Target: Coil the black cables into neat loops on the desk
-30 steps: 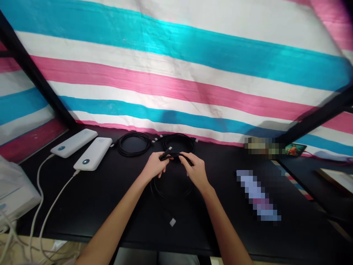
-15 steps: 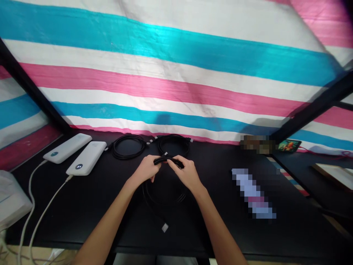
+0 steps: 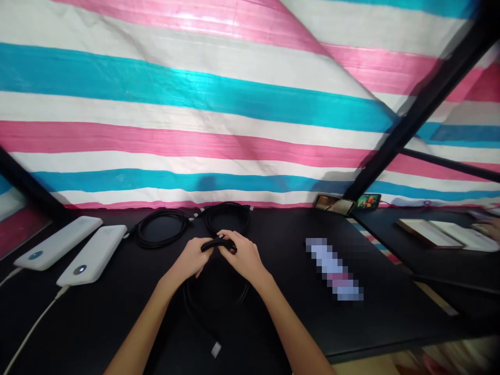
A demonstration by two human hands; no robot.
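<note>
Both my hands grip one looped black cable (image 3: 213,244) above the middle of the dark table. My left hand (image 3: 193,258) is closed around the left part of the bundle. Close beside it, my right hand (image 3: 242,255) pinches the bundle's right part with thumb and fingers. The rest of the cable hangs in a loop below my hands, and its light-coloured plug (image 3: 216,349) dangles toward the near edge. Behind my hands lie two more coiled black cables, one coil (image 3: 162,245) to the left and another coil (image 3: 248,221) partly hidden by my right hand.
Two white power banks, one (image 3: 58,245) farther left and one (image 3: 94,255) nearer, carry white cords. A pixelated bluish object (image 3: 334,268) lies right. Phones (image 3: 334,204) (image 3: 368,201) lean at the back right. Beyond, another person's hand (image 3: 490,228) is near an open white box (image 3: 429,233).
The view has turned to the right, so the table things appear farther left. My right fingers have shifted over the top of the cable bundle. Both hands still hold it.
</note>
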